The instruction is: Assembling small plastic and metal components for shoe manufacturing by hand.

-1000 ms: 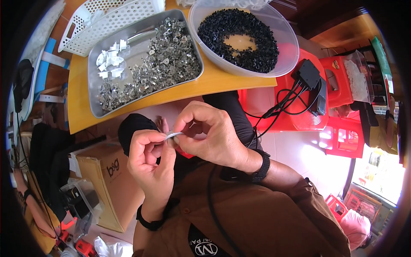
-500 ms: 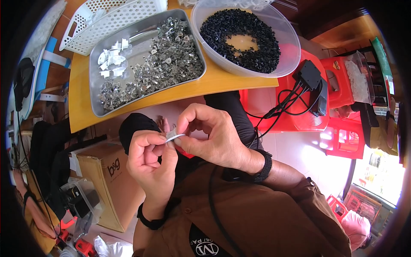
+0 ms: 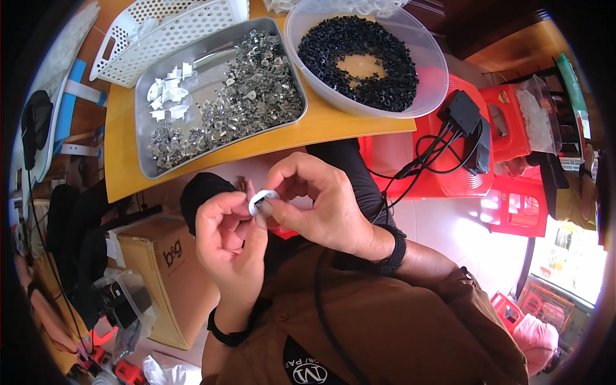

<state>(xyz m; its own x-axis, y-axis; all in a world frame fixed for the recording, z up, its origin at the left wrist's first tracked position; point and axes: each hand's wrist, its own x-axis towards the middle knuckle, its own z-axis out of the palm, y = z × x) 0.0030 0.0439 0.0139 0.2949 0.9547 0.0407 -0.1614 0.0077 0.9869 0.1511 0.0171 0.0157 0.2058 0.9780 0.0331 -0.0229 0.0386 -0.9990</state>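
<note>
A small round white plastic piece with a dark slot in its face (image 3: 262, 201) is pinched between the thumb and fingers of my right hand (image 3: 324, 205). My left hand (image 3: 230, 237) is close by on the left. Its thumb and index finger are apart at the edge of the piece, and the thumb tip looks to touch or nearly touch it. Beyond my hands, a metal tray (image 3: 142, 138) on the table holds many small shiny metal parts (image 3: 247, 96) and several white plastic pieces (image 3: 170, 93).
A clear round tub (image 3: 433, 77) of small black parts (image 3: 398, 64) and a white perforated basket (image 3: 186, 29) stand on the wooden table (image 3: 333, 131). On the right are red stools (image 3: 443, 183) with a black box and cables (image 3: 463, 115). A cardboard box (image 3: 168, 282) sits at lower left.
The white piece has turned from edge-on to show its round face and dark slot. My left fingers have loosened from it, while my right hand still holds it.
</note>
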